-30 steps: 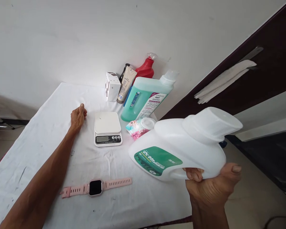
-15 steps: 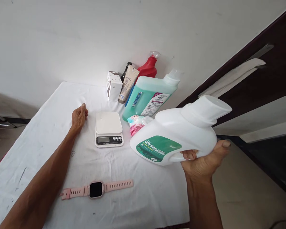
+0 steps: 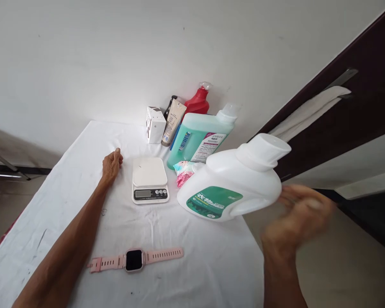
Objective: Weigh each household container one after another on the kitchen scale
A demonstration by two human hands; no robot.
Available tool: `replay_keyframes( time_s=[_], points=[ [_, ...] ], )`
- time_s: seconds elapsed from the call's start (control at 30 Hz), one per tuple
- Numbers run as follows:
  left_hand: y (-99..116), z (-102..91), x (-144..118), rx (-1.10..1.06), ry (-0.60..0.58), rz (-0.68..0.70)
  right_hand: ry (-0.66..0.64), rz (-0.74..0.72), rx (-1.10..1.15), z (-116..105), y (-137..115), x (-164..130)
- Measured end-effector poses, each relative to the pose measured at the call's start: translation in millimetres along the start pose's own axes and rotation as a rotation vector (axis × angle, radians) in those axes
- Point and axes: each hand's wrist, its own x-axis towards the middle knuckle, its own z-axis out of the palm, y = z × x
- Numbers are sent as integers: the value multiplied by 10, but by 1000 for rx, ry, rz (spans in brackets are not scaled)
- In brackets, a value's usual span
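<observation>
A white detergent bottle (image 3: 231, 188) with a green label and a wide white cap lies tilted at the right edge of the white-covered table (image 3: 83, 179). My right hand (image 3: 297, 218) is blurred just to the right of its handle, fingers spread, seemingly off the bottle. My left hand (image 3: 111, 164) rests on the cloth in a loose fist, holding nothing, just left of a small white kitchen scale (image 3: 149, 179).
A pink smartwatch (image 3: 135, 259) lies flat near the front. At the back stand a green liquid bottle (image 3: 195, 141), a red spray bottle (image 3: 197, 100), a beige tube (image 3: 173, 122) and a small white box (image 3: 155, 124). A pink floral packet (image 3: 183, 171) lies behind the white bottle. A dark door (image 3: 356, 107) is at the right.
My right hand carried the white bottle left and down to the table's right edge, then pulled away to the right. My left hand stayed put.
</observation>
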Motion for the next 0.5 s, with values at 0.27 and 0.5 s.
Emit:
replay_keyframes(
  time_s=[0.27, 0.5],
  points=[
    [493, 308, 181, 21, -46, 39, -799, -340, 169, 225, -495, -1031],
    [1153, 1274, 686, 319, -18, 233, -903, -326, 228, 499, -28, -1341]
  ],
)
